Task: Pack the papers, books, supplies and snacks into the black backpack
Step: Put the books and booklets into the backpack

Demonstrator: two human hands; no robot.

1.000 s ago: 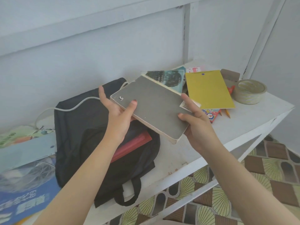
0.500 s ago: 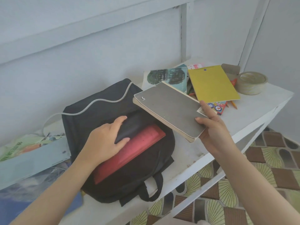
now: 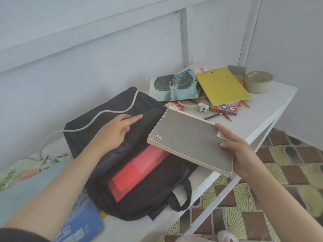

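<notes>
The black backpack (image 3: 145, 194) lies open on the white table (image 3: 262, 117), with a red book (image 3: 138, 170) sticking out of its mouth. My left hand (image 3: 113, 131) grips the backpack's upper flap and lifts it, index finger pointing right. My right hand (image 3: 244, 158) holds a grey notebook (image 3: 190, 142) by its right end, flat and just above the backpack's opening. Behind lie a tree-cover book (image 3: 174, 87), a yellow notepad (image 3: 222, 84), a crayon box (image 3: 225, 107), a snack packet (image 3: 173, 105) and pencils (image 3: 227, 117).
A tape roll (image 3: 258, 82) and a cardboard piece (image 3: 236, 70) sit at the table's far right corner. A white cable (image 3: 97, 116) runs over the backpack. Blue and green printed items (image 3: 82, 222) lie at the left. The table edge drops to patterned floor tiles (image 3: 279, 163).
My left hand left the notebook, went to the backpack's flap and pulled it open. My right hand alone lowered the grey notebook toward the opening, over the red book.
</notes>
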